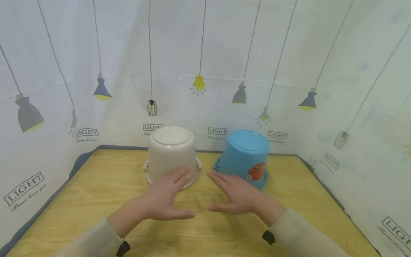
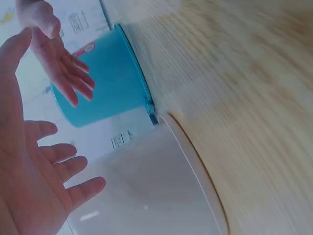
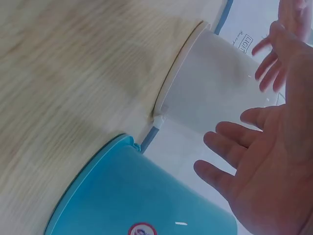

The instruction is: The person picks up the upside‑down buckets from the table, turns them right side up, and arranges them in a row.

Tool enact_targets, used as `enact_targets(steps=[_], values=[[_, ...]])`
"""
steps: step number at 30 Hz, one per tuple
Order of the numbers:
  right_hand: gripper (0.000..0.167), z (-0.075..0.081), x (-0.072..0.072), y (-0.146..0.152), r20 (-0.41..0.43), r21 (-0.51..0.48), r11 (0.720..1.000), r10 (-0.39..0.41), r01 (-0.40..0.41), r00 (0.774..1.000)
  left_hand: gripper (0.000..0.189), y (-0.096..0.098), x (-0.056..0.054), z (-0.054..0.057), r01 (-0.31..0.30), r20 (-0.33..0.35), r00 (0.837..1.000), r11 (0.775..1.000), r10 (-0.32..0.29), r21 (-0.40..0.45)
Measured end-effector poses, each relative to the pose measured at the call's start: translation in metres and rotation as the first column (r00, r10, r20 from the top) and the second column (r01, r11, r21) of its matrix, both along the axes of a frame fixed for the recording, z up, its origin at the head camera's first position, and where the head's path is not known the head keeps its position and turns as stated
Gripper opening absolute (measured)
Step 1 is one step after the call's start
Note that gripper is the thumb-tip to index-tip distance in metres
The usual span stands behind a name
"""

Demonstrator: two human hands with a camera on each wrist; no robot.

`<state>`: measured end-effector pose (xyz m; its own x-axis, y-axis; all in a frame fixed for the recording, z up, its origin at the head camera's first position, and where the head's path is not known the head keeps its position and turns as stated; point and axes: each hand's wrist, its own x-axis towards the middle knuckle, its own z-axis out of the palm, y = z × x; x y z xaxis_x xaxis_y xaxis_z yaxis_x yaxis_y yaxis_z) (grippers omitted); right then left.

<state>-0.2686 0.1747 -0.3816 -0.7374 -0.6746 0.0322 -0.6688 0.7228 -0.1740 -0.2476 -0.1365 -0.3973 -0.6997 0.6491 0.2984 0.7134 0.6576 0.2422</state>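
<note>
Pale cloth covers both forearms closest to the head camera; the left sleeve (image 1: 96,239) enters at 7 o'clock of the table, a small dark piece (image 1: 123,248) at its cuff. From it the left hand (image 1: 163,198) reaches in at 9 o'clock, above the yellowish wood-grain table (image 1: 122,160). Its fingers are spread a little and softly bent, and the thumb stands well away, pointing toward 3 o'clock.

Just beyond, at 11 o'clock, the white bucket (image 1: 172,157) stands upside down, base up and rim on the wood, handle fittings showing at its 9 and 3 o'clock sides. Fingertips overlap its near side in the head view; whether they touch it, I cannot tell.

Further right, the right hand (image 1: 239,196) mirrors the left at 3 o'clock, fingers slightly apart and gently curved, thumb apart and pointing toward 9 o'clock. Behind it, at 1 o'clock, the blue bucket (image 1: 245,153) also stands inverted, a red sticker (image 1: 258,171) on its near side; contact between that hand and the bucket cannot be told either. The two buckets stand apart.

At 5 o'clock comes the right sleeve (image 1: 302,232). White cloth (image 1: 224,46) printed with hanging lamps rises behind, from 10 to 2 o'clock.
</note>
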Motion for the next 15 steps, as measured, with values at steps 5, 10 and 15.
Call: enact_targets(steps=[5,10,15], values=[[0.102,0.002,-0.01,-0.013,0.066,-0.001,0.999,-0.044,0.044,0.997,0.114,-0.023,0.005,-0.002,-0.093,0.024,0.995,0.996,0.093,-0.002],[0.104,0.001,-0.023,-0.028,0.128,-0.01,0.996,-0.091,0.093,0.988,0.113,-0.049,0.007,-0.002,-0.168,0.03,0.985,0.986,0.168,0.002],[0.104,-0.001,-0.036,-0.041,0.196,0.007,0.989,-0.149,0.151,0.969,0.112,-0.07,0.007,0.002,-0.247,0.077,0.966,0.969,0.245,0.004]])
